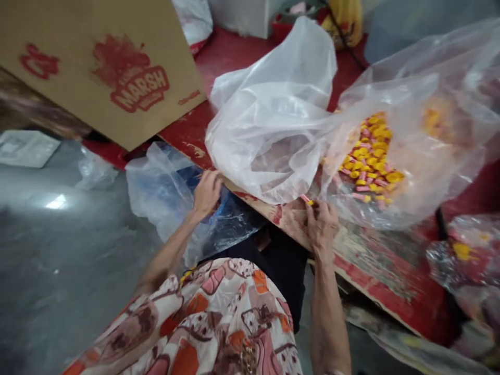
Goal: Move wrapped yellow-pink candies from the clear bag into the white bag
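My left hand grips the edge of a clear blue-tinted plastic bag that hangs off the front edge of a worn red table. My right hand rests on the table edge and pinches a small pink and yellow piece at the mouth of a big clear plastic bag. That bag holds a heap of several small yellow and pink pieces. My patterned sleeve and lap fill the bottom of the view.
A brown cardboard box flap printed "MARSH" in red leans at the upper left. A wrapped pack with yellow and red lies at the right. Grey floor spreads to the left. More bags and a white box stand at the back.
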`<state>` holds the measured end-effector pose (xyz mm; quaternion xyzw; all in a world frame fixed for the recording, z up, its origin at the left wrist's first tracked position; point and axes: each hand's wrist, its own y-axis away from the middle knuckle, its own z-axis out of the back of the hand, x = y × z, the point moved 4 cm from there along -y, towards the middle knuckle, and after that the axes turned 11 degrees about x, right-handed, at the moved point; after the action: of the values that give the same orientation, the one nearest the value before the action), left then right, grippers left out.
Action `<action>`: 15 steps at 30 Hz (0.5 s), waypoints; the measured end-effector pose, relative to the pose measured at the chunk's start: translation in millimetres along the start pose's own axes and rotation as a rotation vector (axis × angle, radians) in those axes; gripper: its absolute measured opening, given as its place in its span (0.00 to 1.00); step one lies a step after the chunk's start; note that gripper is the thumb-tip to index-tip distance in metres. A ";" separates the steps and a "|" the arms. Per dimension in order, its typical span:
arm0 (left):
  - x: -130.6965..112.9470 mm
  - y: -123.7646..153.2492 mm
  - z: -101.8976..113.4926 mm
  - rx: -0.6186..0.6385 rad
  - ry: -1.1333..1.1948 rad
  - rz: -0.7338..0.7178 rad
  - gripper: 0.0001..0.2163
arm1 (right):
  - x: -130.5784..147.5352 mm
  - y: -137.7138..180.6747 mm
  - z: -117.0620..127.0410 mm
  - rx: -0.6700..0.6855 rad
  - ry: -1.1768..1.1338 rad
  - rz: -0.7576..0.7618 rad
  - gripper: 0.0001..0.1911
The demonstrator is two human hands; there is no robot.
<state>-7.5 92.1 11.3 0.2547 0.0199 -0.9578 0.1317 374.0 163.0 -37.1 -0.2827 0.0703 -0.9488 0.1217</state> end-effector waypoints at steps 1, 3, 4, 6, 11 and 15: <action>-23.8 -17.1 -5.8 0.004 -0.007 -0.105 0.20 | -0.2 -0.9 0.4 -0.011 -0.013 -0.007 0.31; -67.8 -52.9 -24.9 0.080 -0.032 -0.257 0.25 | -1.0 -3.2 3.0 -0.028 -0.038 0.001 0.34; -84.4 -70.4 -35.9 0.135 -0.050 -0.276 0.29 | -1.5 -3.9 4.7 -0.036 -0.046 0.011 0.36; -106.0 -100.5 -56.0 0.262 -0.076 -0.278 0.28 | -2.4 -4.1 7.9 -0.052 -0.058 0.037 0.37; -119.9 -133.2 -61.4 0.265 -0.020 -0.318 0.16 | 1.0 0.9 13.5 -0.159 -0.102 0.039 0.35; -127.1 -117.5 -53.6 0.202 0.350 -0.316 0.13 | 13.2 0.7 8.6 -0.100 -0.036 -0.006 0.33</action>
<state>93.7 241.9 23.9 0.4223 -0.0137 -0.9049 -0.0513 368.2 158.3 -23.2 -0.3056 0.1146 -0.9393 0.1060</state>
